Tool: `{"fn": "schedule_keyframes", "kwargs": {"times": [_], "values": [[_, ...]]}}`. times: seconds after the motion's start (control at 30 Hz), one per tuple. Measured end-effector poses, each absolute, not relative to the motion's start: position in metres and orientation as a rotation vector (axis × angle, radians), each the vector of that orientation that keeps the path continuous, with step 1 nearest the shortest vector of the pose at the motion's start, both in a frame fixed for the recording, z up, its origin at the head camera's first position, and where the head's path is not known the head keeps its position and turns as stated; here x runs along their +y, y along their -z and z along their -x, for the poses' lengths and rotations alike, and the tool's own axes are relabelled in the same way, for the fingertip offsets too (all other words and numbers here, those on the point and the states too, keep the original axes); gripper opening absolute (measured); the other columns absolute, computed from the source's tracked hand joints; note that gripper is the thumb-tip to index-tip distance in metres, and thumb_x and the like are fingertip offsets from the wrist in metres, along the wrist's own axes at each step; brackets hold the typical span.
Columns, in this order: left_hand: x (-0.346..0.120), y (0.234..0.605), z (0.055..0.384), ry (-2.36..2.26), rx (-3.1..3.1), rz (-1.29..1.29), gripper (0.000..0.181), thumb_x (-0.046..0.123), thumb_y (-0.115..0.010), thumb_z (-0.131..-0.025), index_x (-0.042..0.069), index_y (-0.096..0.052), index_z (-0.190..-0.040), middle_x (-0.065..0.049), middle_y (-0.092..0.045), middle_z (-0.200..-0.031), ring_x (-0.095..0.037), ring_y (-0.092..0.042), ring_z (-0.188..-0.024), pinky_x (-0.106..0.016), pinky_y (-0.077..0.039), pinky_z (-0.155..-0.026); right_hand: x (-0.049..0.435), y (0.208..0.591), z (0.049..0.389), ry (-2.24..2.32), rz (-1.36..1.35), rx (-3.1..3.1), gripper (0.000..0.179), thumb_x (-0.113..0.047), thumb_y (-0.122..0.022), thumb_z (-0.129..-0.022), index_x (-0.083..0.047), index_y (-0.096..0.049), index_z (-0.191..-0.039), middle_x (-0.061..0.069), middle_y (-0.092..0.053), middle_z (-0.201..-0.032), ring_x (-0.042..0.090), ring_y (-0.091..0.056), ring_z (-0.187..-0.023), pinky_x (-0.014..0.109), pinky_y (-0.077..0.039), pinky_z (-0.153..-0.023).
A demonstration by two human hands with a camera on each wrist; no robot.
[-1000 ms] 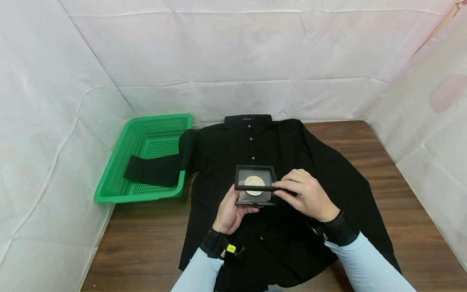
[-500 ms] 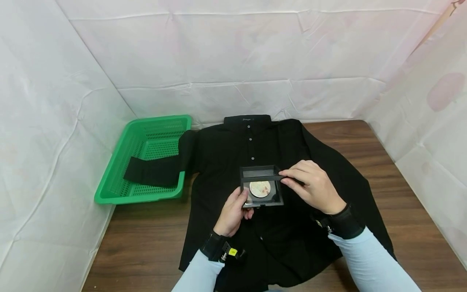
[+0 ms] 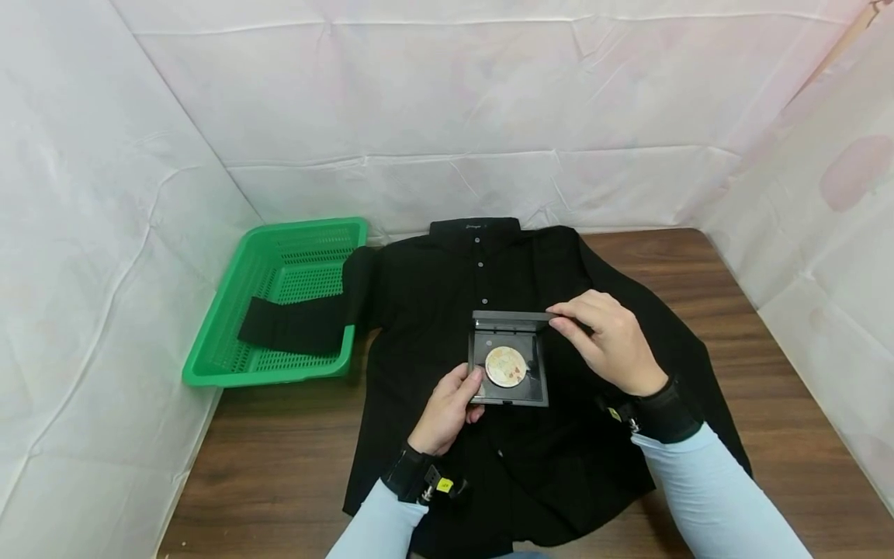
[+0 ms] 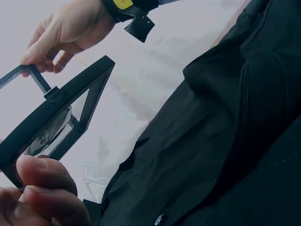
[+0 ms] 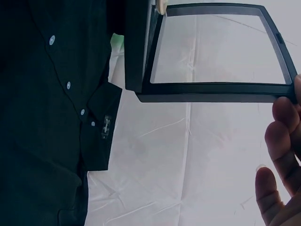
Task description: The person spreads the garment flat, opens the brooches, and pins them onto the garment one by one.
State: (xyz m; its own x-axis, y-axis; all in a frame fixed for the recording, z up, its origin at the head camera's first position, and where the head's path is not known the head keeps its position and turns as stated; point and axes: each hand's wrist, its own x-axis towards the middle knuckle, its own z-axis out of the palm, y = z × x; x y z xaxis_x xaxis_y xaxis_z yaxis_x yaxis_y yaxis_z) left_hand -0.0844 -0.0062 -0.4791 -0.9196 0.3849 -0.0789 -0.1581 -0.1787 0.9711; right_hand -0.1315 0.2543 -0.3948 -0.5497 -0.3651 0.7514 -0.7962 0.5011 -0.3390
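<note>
A black hinged display case (image 3: 510, 402) with clear film panes stands open above the shirt in the head view. A round cream disc (image 3: 506, 366) with reddish patches, coin-like, sits in its lower half. My left hand (image 3: 445, 407) grips the case's left side, thumb on top near the disc. With thumb and fingers my right hand (image 3: 608, 341) pinches the right corner of the raised lid (image 3: 513, 317). In the right wrist view the lid's frame (image 5: 211, 90) juts away from the base. The left wrist view shows the case (image 4: 61, 101) from below, with fingertips (image 4: 44, 174) at its edge.
A black buttoned shirt (image 3: 419, 303) lies spread on the wooden table (image 3: 279, 466). Its left-hand sleeve (image 3: 300, 326) drapes into a green plastic basket (image 3: 209, 330). White sheeting (image 3: 447, 93) hangs behind and on both sides.
My right hand has lifted the lid up and back from the lower half, so the disc shows fully. Both hands and the case have shifted slightly right.
</note>
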Motion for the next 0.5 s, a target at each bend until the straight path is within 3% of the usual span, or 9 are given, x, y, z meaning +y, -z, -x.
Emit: {"fn": "schedule_keyframes", "kwargs": {"times": [0.23,0.5], "values": [[-0.0053,0.4812,0.0824,-2.103,1.722,-0.313,0.039,0.033,-0.043,-0.103,-0.004,-0.051,-0.108,-0.002,-0.048,-0.070,-0.011,-0.043,-0.051,-0.020,-0.037,-0.049,0.2600,0.3939,0.1374,-0.942,-0.833,-2.197,0.020,0.001,-0.071,-0.083,-0.006,-0.072,-0.101,0.001,-0.069,-0.094,0.013,-0.060,-0.082,0.023,-0.042,-0.071],[-0.0040,0.4821,0.0806,-2.073,1.706,-0.338,0.036,0.030,-0.040,-0.105,-0.005,-0.050,-0.107,-0.001,-0.049,-0.074,-0.010,-0.042,-0.051,-0.020,-0.038,-0.050,0.2648,0.3968,0.1422,-0.923,-0.686,-2.330,0.011,-0.005,-0.067,-0.089,-0.005,-0.071,-0.100,0.002,-0.068,-0.091,0.009,-0.055,-0.076,0.022,-0.040,-0.065]]}}
